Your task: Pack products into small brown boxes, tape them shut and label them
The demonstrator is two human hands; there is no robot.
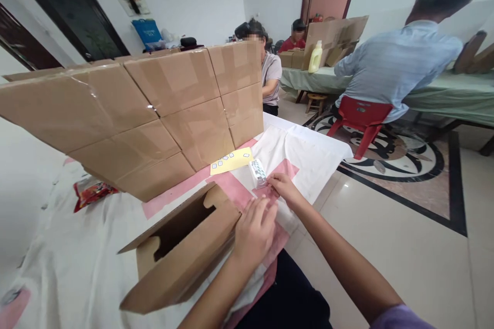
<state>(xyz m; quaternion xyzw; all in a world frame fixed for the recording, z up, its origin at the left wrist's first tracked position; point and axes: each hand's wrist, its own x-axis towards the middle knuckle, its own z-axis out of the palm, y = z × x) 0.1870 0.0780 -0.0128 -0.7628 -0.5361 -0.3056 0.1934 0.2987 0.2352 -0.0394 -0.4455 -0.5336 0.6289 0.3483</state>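
My left hand (255,229) is beside the right end of an open cardboard box (193,247), its fingers bent and close together, with the fingertips partly hidden. Just beyond it my right hand (284,188) has its thumb and fingers pinched together; what lies between them is too small to make out. A small white box with a patterned top (258,174) stands on the table, right by my right fingertips. Behind that lies a yellow sheet (231,161) bearing several small blue-edged labels. The cardboard box is tilted towards me, flaps up, and its inside is dark.
A wall of stacked, taped cartons (170,108) rises along the table's far side. At left lies a red packet (92,194) on the cloth (88,252). People sit beyond, one on a red chair (363,113) at another table with a yellow bottle (315,56).
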